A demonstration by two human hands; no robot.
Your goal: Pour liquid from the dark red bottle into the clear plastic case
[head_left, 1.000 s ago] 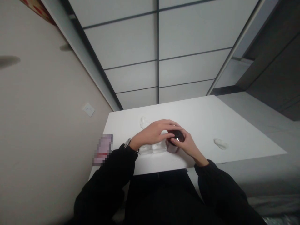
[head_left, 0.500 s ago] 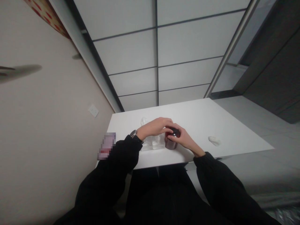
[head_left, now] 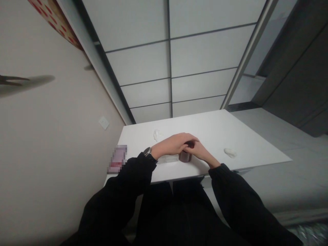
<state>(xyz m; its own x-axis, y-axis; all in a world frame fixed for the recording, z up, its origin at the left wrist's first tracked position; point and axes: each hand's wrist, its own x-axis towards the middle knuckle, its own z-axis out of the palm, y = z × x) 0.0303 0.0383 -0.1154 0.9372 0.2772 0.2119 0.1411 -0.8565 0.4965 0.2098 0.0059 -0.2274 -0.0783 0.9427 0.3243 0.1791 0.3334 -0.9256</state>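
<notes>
A small reddish-brown jar (head_left: pixel 185 157) stands near the front edge of the white table (head_left: pixel 202 126). My left hand (head_left: pixel 176 143) arches over its top, with the fingers bent down around the lid area. From the other side, my right hand (head_left: pixel 201 151) has its fingers curled on the upper part of the same jar. The lid is mostly hidden beneath both hands. Beside the jar, partly under my left wrist, lies a clear plastic container (head_left: pixel 167 159).
Crumpled white tissue (head_left: pixel 230 152) lies to the right. Another crumpled whitish piece (head_left: pixel 157 135) rests behind my left hand. A blurred-out pinkish flat object (head_left: pixel 118 159) is at the left table edge, by the wall (head_left: pixel 64 143). White panelled doors (head_left: pixel 151 68) rise behind the table.
My left hand has shifted slightly right and now covers more of the jar's top, hiding the dark lid. The right hand stays on the jar. The camera view has tilted slightly.
</notes>
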